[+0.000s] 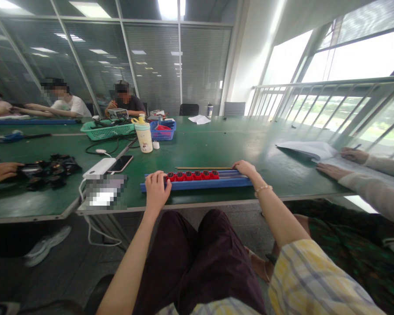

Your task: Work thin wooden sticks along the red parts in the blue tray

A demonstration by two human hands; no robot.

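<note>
A long blue tray (197,185) lies crosswise near the table's front edge. Several red blocks with black tops (197,176) stand in a row along its left and middle part. Over the tray's left end my left hand (157,189) is closed, its thumb beside a dark piece at the row's end. That piece is mostly covered by my fingers. At the right end my right hand (246,169) grips the tray, fingertips over its far side. A thin wooden stick (203,168) lies just behind the tray, its right end by my right fingertips.
Left of the tray are a white power bank (99,167), a phone (122,163) and cables. Behind stand a bottle (144,138), a green basket (107,130) and a blue basket (164,132). Co-workers' hands are beside black parts (54,170) and papers (310,151).
</note>
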